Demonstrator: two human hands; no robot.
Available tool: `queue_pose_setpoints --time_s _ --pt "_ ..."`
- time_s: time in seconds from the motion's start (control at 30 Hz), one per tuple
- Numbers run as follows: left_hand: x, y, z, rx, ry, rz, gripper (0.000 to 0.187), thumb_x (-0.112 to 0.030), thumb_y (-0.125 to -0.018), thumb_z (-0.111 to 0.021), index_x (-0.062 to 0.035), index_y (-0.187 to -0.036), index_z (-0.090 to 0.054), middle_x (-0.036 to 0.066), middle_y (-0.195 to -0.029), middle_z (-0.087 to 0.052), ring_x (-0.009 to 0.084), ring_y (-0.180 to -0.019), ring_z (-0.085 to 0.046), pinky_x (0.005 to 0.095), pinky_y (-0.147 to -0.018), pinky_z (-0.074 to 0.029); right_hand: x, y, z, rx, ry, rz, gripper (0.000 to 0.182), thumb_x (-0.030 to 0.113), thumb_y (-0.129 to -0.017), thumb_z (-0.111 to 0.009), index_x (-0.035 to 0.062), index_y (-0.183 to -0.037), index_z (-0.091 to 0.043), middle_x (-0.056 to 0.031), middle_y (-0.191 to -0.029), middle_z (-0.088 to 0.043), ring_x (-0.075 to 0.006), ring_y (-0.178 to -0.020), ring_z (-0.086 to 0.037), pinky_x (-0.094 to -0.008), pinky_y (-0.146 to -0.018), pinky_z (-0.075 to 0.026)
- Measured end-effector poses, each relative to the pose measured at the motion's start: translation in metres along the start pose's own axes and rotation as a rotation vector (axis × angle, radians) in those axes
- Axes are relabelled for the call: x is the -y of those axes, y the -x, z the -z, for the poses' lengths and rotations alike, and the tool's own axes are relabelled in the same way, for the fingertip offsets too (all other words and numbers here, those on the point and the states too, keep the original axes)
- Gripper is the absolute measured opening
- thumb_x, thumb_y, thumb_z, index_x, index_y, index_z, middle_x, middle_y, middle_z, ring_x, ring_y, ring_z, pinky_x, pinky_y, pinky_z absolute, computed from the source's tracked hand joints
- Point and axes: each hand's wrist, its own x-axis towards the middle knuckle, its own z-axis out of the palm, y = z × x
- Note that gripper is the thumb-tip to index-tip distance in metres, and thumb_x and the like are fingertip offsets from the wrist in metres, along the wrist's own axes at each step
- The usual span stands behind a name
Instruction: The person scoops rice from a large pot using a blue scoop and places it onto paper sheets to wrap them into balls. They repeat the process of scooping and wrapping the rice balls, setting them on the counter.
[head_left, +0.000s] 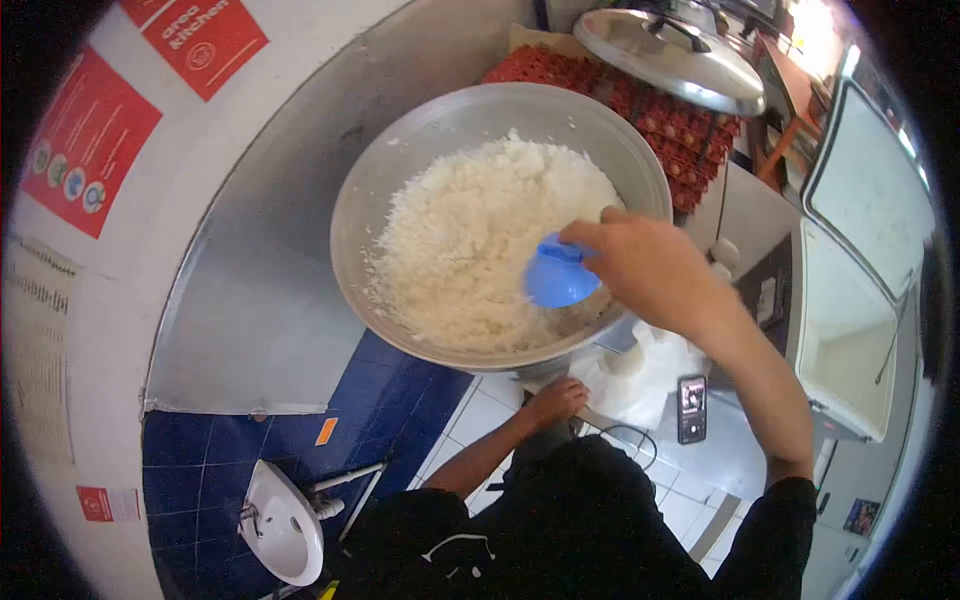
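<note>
A wide metal pot [350, 255] holds a big heap of cooked white rice [470, 225], spread up against its far wall. My right hand [645, 262] is closed around the short handle of a blue plastic scoop [560, 280], which is slightly blurred. The scoop is over the right part of the rice; whether its edge touches the grains is hard to tell. Below the pot's near rim, my left hand [560, 399] is closed with fingers curled, close to the pot's underside. What those fingers grip, if anything, is hidden.
Behind the pot, red egg trays [690, 140] are stacked, with a large metal lid [670, 62] on top. A white plastic bag [640, 385] and a phone [691, 408] lie near my right forearm. An open chest freezer [850, 330] stands right, a sink [283, 525] lower left.
</note>
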Motion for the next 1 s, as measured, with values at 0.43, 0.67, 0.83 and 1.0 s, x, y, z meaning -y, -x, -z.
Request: queue_pose_setpoints --time_s 0.43,0.67,0.83,1.0 --pt "-0.009 -0.029 0.028 0.074 0.295 0.411 0.018 -0.017 -0.089 -0.059 -0.0032 -0.094 -0.069 0.017 -0.100 -0.068 0.0352 -0.093 -0.067 0.0463 -0.081 -0.053 -0.041 0.078 -0.020 -0.727 -0.642 -0.045 0.026 0.020 -0.092 -0.067 0.0012 -0.109 -0.064 -0.0144 -0.104 -0.069 -0.0237 -0.102 -0.066 -0.0349 -0.091 -0.050" --pt "-0.007 -0.045 0.040 0.063 0.479 0.568 0.018 -0.017 -0.087 -0.068 -0.0012 -0.098 -0.068 0.018 -0.097 -0.070 0.0341 -0.094 -0.069 0.0415 -0.083 -0.053 -0.086 0.256 -0.314 -0.183 -0.229 -0.493 0.039 0.029 -0.079 -0.081 0.0093 -0.110 -0.068 -0.0102 -0.102 -0.069 -0.0286 -0.107 -0.063 -0.0464 -0.100 -0.043" --pt "-0.010 -0.066 0.045 -0.233 0.490 0.536 0.018 -0.012 -0.091 -0.065 -0.0008 -0.105 -0.063 0.018 -0.100 -0.069 0.0364 -0.097 -0.068 0.0412 -0.084 -0.051 -0.118 0.252 -0.337 -0.220 -0.312 -0.652 0.018 0.024 -0.089 -0.068 0.0091 -0.098 -0.071 -0.0103 -0.100 -0.069 -0.0317 -0.097 -0.064 -0.0483 -0.093 -0.043" --pt "0.011 -0.103 0.018 -0.319 0.397 0.648 0.020 -0.010 -0.093 -0.061 -0.0003 -0.110 -0.058 0.021 -0.100 -0.066 0.0407 -0.099 -0.065 0.0447 -0.082 -0.050 -0.161 0.208 -0.327 -0.264 -0.478 -0.821 0.022 0.027 -0.089 -0.068 0.0051 -0.089 -0.070 -0.0148 -0.091 -0.070 -0.0371 -0.085 -0.067 -0.0463 -0.076 -0.051"
